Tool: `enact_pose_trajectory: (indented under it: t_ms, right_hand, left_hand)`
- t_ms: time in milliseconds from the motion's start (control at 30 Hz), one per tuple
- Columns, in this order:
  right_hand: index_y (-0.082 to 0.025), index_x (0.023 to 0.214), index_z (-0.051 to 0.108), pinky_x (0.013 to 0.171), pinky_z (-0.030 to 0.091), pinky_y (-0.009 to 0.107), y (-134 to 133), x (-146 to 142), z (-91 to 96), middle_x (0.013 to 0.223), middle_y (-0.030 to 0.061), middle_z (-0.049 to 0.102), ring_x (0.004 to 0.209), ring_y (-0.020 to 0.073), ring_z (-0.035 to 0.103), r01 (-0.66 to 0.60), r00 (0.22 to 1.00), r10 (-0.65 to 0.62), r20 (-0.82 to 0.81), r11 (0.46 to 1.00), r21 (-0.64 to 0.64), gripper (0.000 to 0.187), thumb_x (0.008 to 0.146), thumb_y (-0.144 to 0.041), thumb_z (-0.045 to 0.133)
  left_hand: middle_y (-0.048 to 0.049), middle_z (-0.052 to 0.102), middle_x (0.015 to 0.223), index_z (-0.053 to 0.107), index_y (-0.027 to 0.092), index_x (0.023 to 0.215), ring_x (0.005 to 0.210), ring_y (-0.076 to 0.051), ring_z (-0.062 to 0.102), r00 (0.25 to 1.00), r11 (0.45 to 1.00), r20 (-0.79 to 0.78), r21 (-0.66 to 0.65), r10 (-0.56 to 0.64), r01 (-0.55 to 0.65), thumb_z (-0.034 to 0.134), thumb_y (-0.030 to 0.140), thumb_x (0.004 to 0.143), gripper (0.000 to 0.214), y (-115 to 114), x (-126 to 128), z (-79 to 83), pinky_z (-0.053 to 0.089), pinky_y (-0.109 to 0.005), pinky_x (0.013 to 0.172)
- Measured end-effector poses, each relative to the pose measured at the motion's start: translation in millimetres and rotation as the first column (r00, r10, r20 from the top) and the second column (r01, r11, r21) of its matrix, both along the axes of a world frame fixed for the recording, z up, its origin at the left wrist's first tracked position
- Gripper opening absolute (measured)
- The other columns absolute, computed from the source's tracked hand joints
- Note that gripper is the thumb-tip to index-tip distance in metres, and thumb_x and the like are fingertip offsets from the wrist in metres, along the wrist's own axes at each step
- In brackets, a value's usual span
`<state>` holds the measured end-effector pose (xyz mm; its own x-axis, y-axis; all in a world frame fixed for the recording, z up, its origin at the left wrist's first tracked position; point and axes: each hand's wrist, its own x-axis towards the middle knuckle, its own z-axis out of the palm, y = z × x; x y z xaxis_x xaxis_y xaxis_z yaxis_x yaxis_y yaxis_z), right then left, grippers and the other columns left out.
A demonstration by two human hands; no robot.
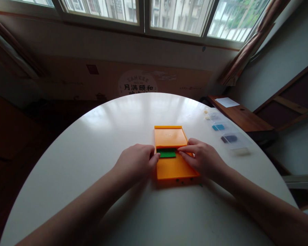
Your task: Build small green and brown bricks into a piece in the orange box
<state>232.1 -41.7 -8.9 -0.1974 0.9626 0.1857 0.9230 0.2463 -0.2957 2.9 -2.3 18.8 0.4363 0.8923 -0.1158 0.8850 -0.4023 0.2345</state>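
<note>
An orange plastic tray [169,170] lies on the white round table, with a raised section at its far half. Inside it, a green studded strip [167,153] runs across the middle, just below the raised section. My left hand [138,159] is closed at the tray's left wall, its thumb tip by the strip's left end. From the other side my right hand [206,156] reaches over the tray's right wall. Its thumb and index fingertips come close together beside the strip's right end; whatever is between them is too small to make out.
Several small dark green bits [201,185] show at the tray's near edge. On the right of the table [92,164] lie clear plastic packets, one with blue contents [218,127] and one with dark contents [229,138]. A wooden desk [254,119] with paper stands behind them.
</note>
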Motion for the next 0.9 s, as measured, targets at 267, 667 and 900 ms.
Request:
enact_pose_trajectory:
  t_ms: [267, 667, 900]
  right_hand:
    - [-0.029, 0.100, 0.075, 0.067, 0.043, 0.024, 0.7, -1.7, 1.3, 0.090, 0.0010, 0.064, 0.074, 0.0125, 0.061, 0.006, 1.000, -0.006, 0.017, 1.000, -0.009, 0.025, 0.091, -0.036, 0.052]
    - [-0.028, 0.099, 0.074, 0.064, 0.039, 0.024, 3.1, -4.5, 5.0, 0.088, 0.0014, 0.065, 0.074, 0.0131, 0.060, 0.005, 0.999, -0.004, 0.045, 1.000, -0.026, 0.026, 0.092, -0.035, 0.050]
    - [-0.027, 0.097, 0.074, 0.063, 0.039, 0.024, 0.4, -0.7, 5.9, 0.084, 0.0014, 0.063, 0.070, 0.0125, 0.057, 0.012, 1.000, -0.010, -0.025, 0.997, 0.072, 0.023, 0.090, -0.032, 0.053]
  left_hand:
    - [-0.0033, 0.066, 0.073, 0.059, 0.022, 0.068, 0.062, -0.018, 0.055, 1.000, 1.000, 0.002, -0.013, 0.001, -0.001, 0.041, 0.048, 0.088, 0.037, -0.4, 0.3, 1.0, 0.026, -0.029, 0.051]
    - [-0.0049, 0.068, 0.075, 0.063, 0.023, 0.071, 0.064, -0.020, 0.058, 1.000, 1.000, -0.019, -0.020, -0.007, 0.007, 0.038, 0.049, 0.088, 0.040, -0.1, 0.9, 1.7, 0.030, -0.028, 0.051]
    - [-0.0043, 0.067, 0.073, 0.060, 0.023, 0.068, 0.061, -0.019, 0.056, 1.000, 1.000, -0.003, -0.010, -0.005, 0.005, 0.039, 0.049, 0.087, 0.039, 0.4, 0.3, -1.2, 0.028, -0.029, 0.051]
